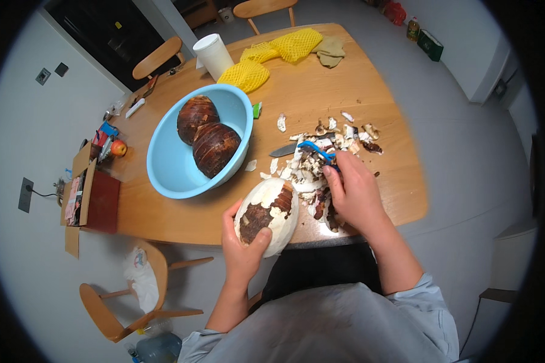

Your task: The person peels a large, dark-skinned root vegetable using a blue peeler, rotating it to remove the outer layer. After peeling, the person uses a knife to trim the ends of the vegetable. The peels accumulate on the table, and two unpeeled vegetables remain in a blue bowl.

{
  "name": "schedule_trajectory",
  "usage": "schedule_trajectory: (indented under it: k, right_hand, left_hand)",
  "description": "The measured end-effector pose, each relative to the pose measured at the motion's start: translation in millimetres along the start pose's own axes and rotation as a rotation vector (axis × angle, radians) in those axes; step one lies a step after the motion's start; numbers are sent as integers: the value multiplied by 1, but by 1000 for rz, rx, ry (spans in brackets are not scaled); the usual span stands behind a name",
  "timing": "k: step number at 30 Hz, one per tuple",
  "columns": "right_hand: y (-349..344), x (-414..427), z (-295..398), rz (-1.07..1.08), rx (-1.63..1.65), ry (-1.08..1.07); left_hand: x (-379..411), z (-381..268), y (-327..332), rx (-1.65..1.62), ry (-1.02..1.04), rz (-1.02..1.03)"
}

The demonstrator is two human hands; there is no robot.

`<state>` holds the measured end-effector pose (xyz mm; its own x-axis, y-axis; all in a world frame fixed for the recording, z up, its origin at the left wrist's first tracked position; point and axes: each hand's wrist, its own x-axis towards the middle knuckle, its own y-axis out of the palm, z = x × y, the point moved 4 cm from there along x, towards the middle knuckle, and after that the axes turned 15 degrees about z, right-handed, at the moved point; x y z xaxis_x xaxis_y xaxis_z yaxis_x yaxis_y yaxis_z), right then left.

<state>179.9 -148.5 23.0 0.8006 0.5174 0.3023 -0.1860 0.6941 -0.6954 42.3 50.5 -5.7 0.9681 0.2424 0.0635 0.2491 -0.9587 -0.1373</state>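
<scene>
My left hand [245, 245] grips a large, partly peeled taro [279, 227], white with brown patches of skin left, at the table's near edge. Up and to its right, my right hand [354, 190] is closed on a blue-handled peeler [315, 149], held over a heap of peelings [306, 170]. A knife with a grey blade [284, 150] lies partly under the peelings. Left of them stands a light blue plastic basin [170, 177] with two unpeeled brown taros [215, 147] in it.
On the wooden table [172, 224], yellow mesh netting [295, 44], a cloth [330, 51] and a white paper roll [214, 56] lie beyond the basin. At the left are an apple [118, 148] and an open cardboard box [100, 199]. A chair [156, 272] bears a plastic bag.
</scene>
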Motion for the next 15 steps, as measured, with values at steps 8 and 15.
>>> schedule_trajectory:
  k: [8, 15]
  right_hand:
    - [3, 1, 2, -20, 213, -9]
    - [1, -9, 4, -51, 204, -31]
  left_hand:
    - [19, 9, 17, 110, 93, 9]
    - [12, -34, 28, 513, 262, 50]
